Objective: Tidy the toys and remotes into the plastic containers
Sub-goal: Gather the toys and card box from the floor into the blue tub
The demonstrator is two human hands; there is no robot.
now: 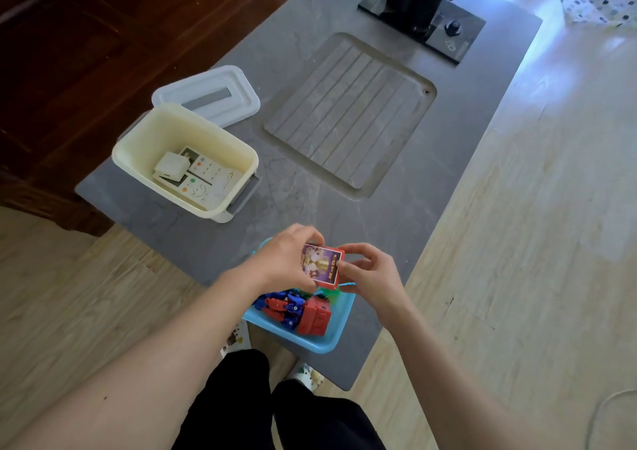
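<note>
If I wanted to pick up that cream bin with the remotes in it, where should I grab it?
Probably by the grey handles on its two short ends, one hand coming in from each end. The cream bin stands upright and open on the grey table, its walls look wide and smooth, and the remotes lie loose inside, so a level two-handed lift should suit it.

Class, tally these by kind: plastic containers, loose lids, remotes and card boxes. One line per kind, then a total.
Plastic containers: 2, the cream container and the blue container
Loose lid: 1
Remotes: 2, in the cream container
Card box: 1, held by left hand and right hand
Total: 6
</note>
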